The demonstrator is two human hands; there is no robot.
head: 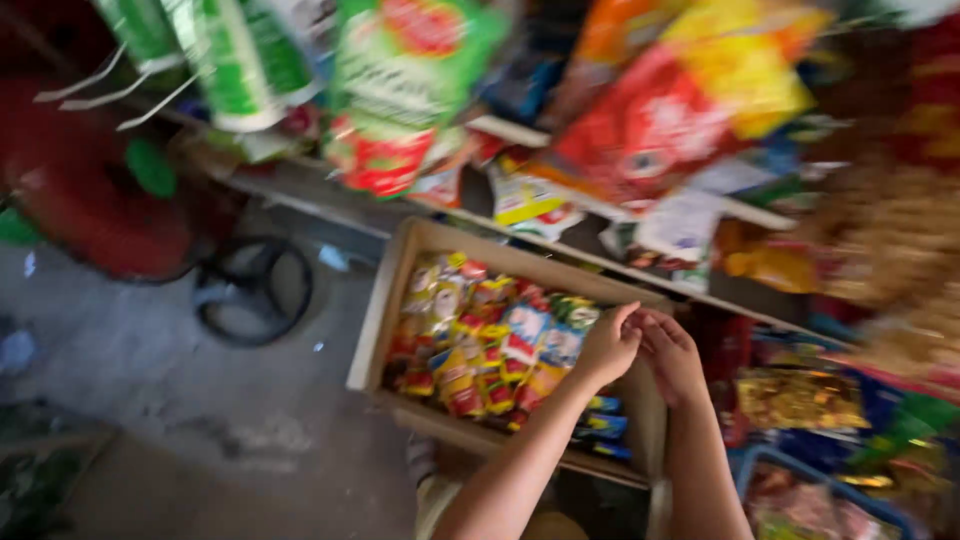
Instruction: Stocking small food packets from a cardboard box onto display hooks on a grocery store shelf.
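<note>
Open wooden drawer (pixel 385 310), packed with colourful small sachets (pixel 480 345).

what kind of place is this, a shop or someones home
Most likely a small snack or grocery shop. Hanging snack bags crowd the shelves, and both hands, left hand and right hand, reach over a wooden tray packed with small sachets.

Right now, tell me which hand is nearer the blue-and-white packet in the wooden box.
Left. The left hand hovers just right of the blue-and-white packet in the wooden box; the right hand sits farther right, beyond it.

red fan (pixel 100 195), hanging snack bags (pixel 660 120), grey floor (pixel 150 360)
</note>
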